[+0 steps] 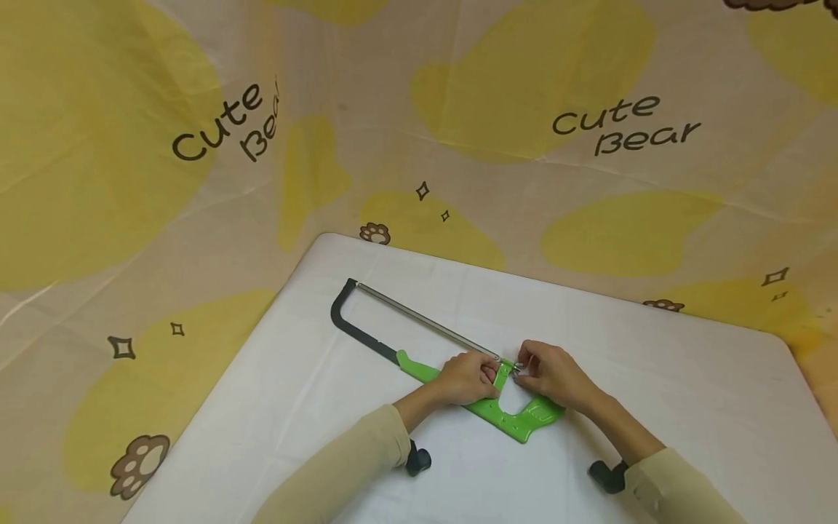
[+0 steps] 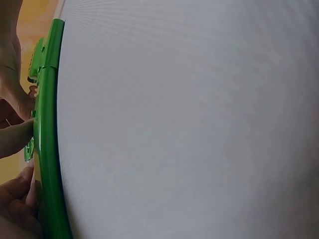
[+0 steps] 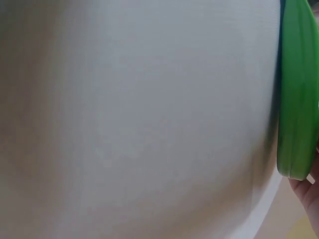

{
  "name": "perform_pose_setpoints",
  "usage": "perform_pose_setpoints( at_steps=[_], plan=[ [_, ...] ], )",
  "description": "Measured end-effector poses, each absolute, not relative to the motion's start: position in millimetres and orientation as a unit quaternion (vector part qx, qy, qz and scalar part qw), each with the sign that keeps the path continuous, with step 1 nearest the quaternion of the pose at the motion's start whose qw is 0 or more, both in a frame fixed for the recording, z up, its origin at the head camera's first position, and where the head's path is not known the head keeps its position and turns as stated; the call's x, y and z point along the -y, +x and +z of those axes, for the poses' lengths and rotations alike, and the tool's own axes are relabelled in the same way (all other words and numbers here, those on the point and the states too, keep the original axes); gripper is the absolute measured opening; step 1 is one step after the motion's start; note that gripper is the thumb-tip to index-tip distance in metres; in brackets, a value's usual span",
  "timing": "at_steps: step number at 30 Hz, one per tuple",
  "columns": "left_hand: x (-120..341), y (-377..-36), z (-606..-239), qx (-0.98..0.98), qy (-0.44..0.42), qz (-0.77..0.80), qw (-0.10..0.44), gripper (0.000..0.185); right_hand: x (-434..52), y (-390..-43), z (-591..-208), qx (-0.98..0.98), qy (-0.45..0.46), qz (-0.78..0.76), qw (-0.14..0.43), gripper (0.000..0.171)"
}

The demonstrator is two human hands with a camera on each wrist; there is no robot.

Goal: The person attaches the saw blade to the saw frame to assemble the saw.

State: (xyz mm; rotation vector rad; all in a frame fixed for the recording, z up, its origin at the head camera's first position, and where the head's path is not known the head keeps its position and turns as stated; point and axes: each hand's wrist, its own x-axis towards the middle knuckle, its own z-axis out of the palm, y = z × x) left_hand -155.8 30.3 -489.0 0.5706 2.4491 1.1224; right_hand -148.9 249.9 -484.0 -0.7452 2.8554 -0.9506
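A hacksaw with a black frame (image 1: 366, 339) and a green handle (image 1: 513, 423) lies on the white table, its straight metal blade bar (image 1: 425, 318) on the far side. My left hand (image 1: 463, 380) grips the green part just in front of the handle opening, fingers close to the upright post. At the near end of the blade bar, my right hand (image 1: 556, 375) pinches a small metal wing nut (image 1: 517, 368) between thumb and forefinger. In the left wrist view, fingers show behind the green handle (image 2: 47, 149). The right wrist view catches the rounded handle end (image 3: 298, 124).
The white table (image 1: 314, 407) has rounded far corners. Behind it and to the left hangs a yellow and cream cloth (image 1: 484, 175) printed with "Cute Bear". A black wrist mount (image 1: 417, 460) shows under the left sleeve, another black mount (image 1: 607, 477) by the right.
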Motion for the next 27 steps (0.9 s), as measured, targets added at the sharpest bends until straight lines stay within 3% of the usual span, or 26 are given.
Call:
perform_pose_setpoints(
  at_steps=[19,27],
  plan=[
    [-29.8,-154.2,-488.0,-0.869,0.194,0.41,0.199,0.032,-251.3,-150.1,-480.4,-0.917,-0.249,-0.311,0.019,0.023],
    [-30.5,-154.6,-487.6,-0.871,0.196,0.406,0.195,0.029,-255.8,-152.9,-480.8,-0.905,-0.267,-0.328,0.053,0.014]
  ],
)
